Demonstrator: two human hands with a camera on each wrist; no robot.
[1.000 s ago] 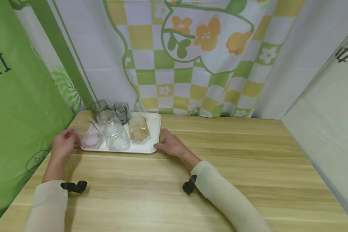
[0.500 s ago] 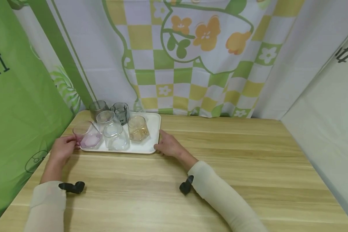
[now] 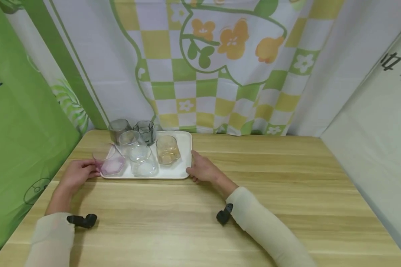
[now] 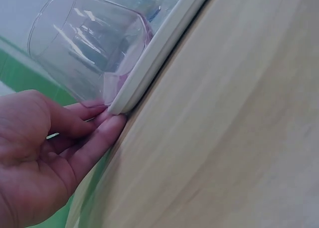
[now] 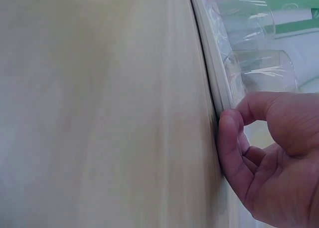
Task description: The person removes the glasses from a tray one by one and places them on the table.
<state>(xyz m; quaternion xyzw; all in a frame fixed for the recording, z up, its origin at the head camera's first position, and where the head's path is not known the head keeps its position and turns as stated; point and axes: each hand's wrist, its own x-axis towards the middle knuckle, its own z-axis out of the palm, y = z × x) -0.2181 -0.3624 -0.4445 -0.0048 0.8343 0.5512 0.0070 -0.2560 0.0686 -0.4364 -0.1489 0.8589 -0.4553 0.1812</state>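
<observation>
A white tray (image 3: 184, 157) sits at the back left of the wooden table (image 3: 254, 193) and carries several glasses. A pink glass (image 3: 111, 163) leans at its front left corner, beside a clear glass (image 3: 142, 161) and an amber glass (image 3: 168, 149). My left hand (image 3: 87, 172) pinches the tray's front left corner. In the left wrist view, the left hand (image 4: 107, 115) has its thumb over and its fingers under the tray rim (image 4: 154, 53), below the pink glass (image 4: 89, 43). My right hand (image 3: 195, 168) grips the right edge. In the right wrist view, the right hand (image 5: 234, 118) curls against the tray edge (image 5: 209, 73).
Two grey glasses (image 3: 118, 127) (image 3: 146, 130) and another clear glass (image 3: 128, 138) stand at the tray's back. A patterned curtain (image 3: 204, 74) hangs just behind the table, with a green sheet (image 3: 16, 122) on the left and a pale panel (image 3: 381, 129) on the right.
The tray has slid a little to the right across the table, with both hands moving along at its ends. The glasses kept their places on it.
</observation>
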